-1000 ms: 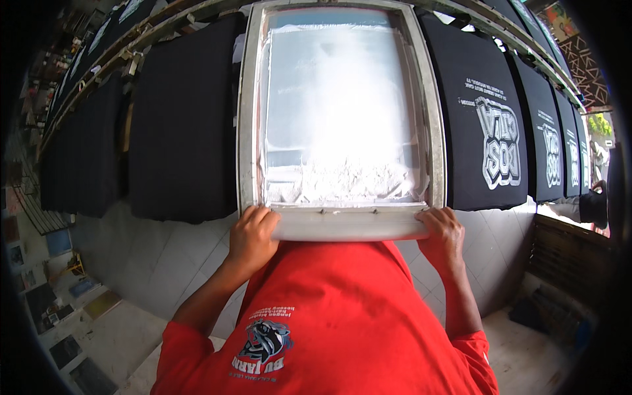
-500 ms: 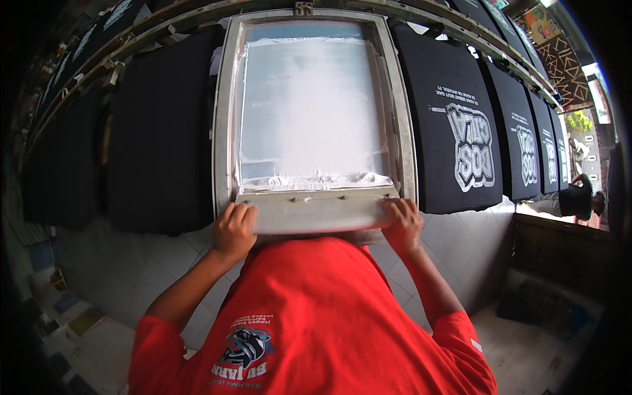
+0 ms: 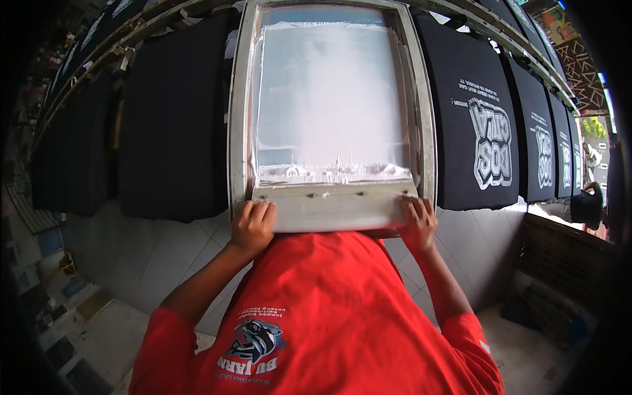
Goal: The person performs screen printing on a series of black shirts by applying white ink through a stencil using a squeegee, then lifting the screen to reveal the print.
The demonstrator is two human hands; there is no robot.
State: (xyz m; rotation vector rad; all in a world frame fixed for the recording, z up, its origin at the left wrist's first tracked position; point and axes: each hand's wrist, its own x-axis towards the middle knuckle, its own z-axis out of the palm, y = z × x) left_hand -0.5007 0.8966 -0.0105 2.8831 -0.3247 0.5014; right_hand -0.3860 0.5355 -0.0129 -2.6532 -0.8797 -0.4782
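Observation:
Both my left hand (image 3: pixel 254 224) and my right hand (image 3: pixel 417 220) are closed on the ends of a wide pale squeegee (image 3: pixel 336 210), held at the near end of a screen-printing frame (image 3: pixel 237 112) just above my red shirt (image 3: pixel 316 309). Across the screen's mesh (image 3: pixel 283 99) lies a thin whitish film, brightest toward the middle and right, with a ridge of thick white ink (image 3: pixel 329 172) along the squeegee's far edge. What lies under the screen is hidden.
Plain black garments on boards (image 3: pixel 164 118) line the left; black garments with white prints (image 3: pixel 480 79) line the right. Metal rails (image 3: pixel 520 33) run behind. A person in dark clothing (image 3: pixel 584 207) is partly visible at far right, near a dark wooden panel (image 3: pixel 559 243).
The squeegee and my hands have shifted slightly forward, and more of its broad face shows. The band of thick ink is narrower than a second ago. The view has also wavered.

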